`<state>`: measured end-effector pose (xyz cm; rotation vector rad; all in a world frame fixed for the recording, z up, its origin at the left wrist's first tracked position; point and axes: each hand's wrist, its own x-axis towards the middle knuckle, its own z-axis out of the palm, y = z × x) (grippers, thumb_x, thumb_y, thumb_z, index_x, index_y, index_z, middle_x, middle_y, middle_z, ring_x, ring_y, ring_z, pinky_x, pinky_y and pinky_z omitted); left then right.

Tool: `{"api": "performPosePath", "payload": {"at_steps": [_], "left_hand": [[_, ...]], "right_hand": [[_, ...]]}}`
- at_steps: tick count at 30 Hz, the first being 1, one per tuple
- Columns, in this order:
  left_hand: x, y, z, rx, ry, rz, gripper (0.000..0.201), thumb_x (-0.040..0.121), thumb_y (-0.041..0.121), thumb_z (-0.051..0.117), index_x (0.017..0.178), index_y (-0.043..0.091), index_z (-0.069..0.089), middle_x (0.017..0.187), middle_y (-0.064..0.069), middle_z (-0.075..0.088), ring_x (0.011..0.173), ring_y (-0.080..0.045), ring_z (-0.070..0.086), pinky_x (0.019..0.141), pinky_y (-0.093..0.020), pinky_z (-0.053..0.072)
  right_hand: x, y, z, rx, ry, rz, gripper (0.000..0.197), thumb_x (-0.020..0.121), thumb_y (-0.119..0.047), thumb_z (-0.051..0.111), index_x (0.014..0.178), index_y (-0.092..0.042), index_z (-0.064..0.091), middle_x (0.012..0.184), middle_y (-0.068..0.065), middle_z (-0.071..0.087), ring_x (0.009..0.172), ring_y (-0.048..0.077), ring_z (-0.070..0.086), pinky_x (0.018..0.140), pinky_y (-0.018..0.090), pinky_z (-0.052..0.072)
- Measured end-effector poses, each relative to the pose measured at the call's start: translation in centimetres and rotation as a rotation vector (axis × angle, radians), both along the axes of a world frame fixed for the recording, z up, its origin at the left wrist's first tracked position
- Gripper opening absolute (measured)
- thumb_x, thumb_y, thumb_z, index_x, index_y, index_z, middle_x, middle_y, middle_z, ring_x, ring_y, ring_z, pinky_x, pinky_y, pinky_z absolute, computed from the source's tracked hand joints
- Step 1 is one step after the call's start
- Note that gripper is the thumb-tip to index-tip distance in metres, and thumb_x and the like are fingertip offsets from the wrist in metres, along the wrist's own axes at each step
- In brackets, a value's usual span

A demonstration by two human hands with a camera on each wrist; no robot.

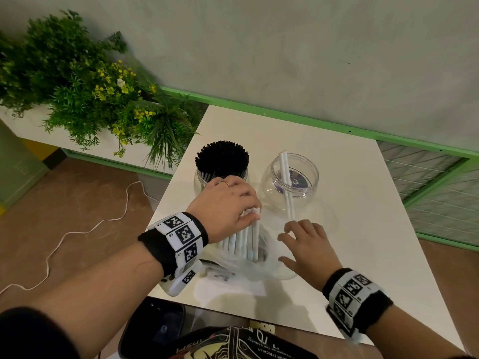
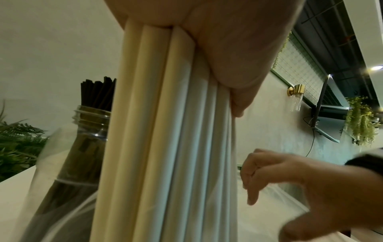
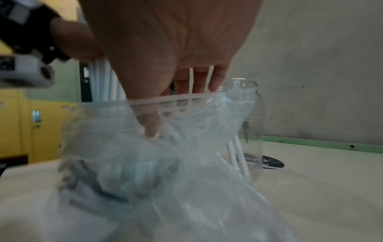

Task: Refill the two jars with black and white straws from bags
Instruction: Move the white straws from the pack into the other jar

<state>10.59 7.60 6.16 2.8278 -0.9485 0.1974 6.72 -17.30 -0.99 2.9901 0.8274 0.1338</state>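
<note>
My left hand (image 1: 246, 212) grips a bundle of white straws (image 1: 245, 238) near its top, and the bundle stands upright in a clear plastic bag (image 1: 261, 268) on the white table (image 1: 363, 216). The left wrist view shows that left hand (image 2: 217, 49) wrapped round the white straws (image 2: 165, 131). My right hand (image 1: 289, 243) is spread at the bag's mouth, fingers relaxed; the thumb (image 3: 150, 127) lies behind the bag's film (image 3: 176, 188). Behind stand a jar full of black straws (image 1: 221, 164) and a clear jar (image 1: 290, 181) holding two white straws.
A planter of green plants with yellow flowers (image 1: 90, 94) stands to the left of the table. A green-framed wall ledge (image 1: 285, 115) runs behind it. A white cable (image 1: 77, 234) lies on the floor. A printed bag (image 1: 233, 343) sits below the near edge.
</note>
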Motion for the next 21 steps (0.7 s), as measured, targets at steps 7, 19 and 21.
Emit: {"api": "performPosePath", "payload": {"at_steps": [7, 19, 21], "left_hand": [[-0.1, -0.5, 0.1, -0.012, 0.006, -0.018, 0.035, 0.089, 0.055, 0.032, 0.102, 0.038, 0.06, 0.112, 0.019, 0.057, 0.115, -0.011, 0.045, 0.09, -0.036, 0.038], [-0.1, -0.5, 0.0, -0.018, 0.008, -0.003, 0.036, 0.088, 0.055, 0.033, 0.104, 0.038, 0.061, 0.112, 0.019, 0.058, 0.115, -0.012, 0.047, 0.09, -0.039, 0.041], [-0.1, -0.6, 0.0, -0.018, 0.01, 0.001, 0.036, 0.088, 0.055, 0.033, 0.104, 0.039, 0.061, 0.112, 0.019, 0.058, 0.115, -0.012, 0.046, 0.091, -0.039, 0.041]], "right_hand": [[-0.9, -0.4, -4.5, 0.017, 0.559, -0.232, 0.106, 0.071, -0.058, 0.071, 0.15, -0.021, 0.011, 0.155, 0.005, 0.01, 0.138, 0.025, 0.029, 0.112, 0.034, 0.031], [1.3, 1.5, -4.6, 0.227, 0.654, -0.698, 0.063, 0.094, -0.048, 0.046, 0.144, -0.012, 0.034, 0.14, 0.012, 0.034, 0.12, 0.035, 0.048, 0.1, 0.039, 0.042], [1.1, 1.7, -5.2, 0.239, 0.722, -0.736, 0.07, 0.091, -0.054, 0.048, 0.144, -0.01, 0.032, 0.14, 0.012, 0.032, 0.118, 0.034, 0.052, 0.097, 0.039, 0.045]]}}
